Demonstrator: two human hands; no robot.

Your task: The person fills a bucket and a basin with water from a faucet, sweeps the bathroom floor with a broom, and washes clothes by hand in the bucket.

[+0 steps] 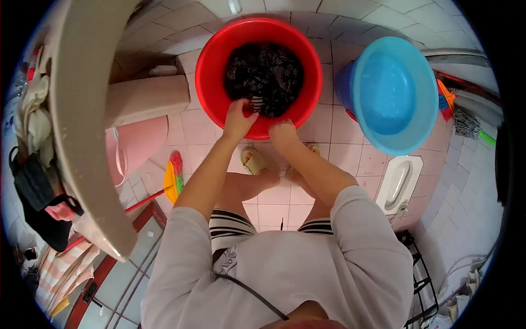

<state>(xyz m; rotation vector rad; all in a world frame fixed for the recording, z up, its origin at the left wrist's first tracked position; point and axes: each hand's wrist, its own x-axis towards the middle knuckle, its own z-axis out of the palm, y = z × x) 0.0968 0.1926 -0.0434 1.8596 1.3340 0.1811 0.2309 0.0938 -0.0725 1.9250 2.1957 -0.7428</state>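
Observation:
A large red basin [205,71] holds a bunched black cloth with a pale floral pattern [268,71]. Over the basin's near left part, my left hand [239,118] has its fingers bent at a small piece with black and white stripes [256,103] at the edge of the cloth. My right hand [282,134] is at the near rim of the basin, its fingers curled down and mostly hidden; what they hold, if anything, does not show.
A light blue basin [389,93] stands at the right, above a darker blue container [345,85]. Beyond are an orange brush [446,100], a grey mop head [467,123] and a squat toilet [399,183]. A beige ledge [87,126] and a pink bin [142,148] are at the left.

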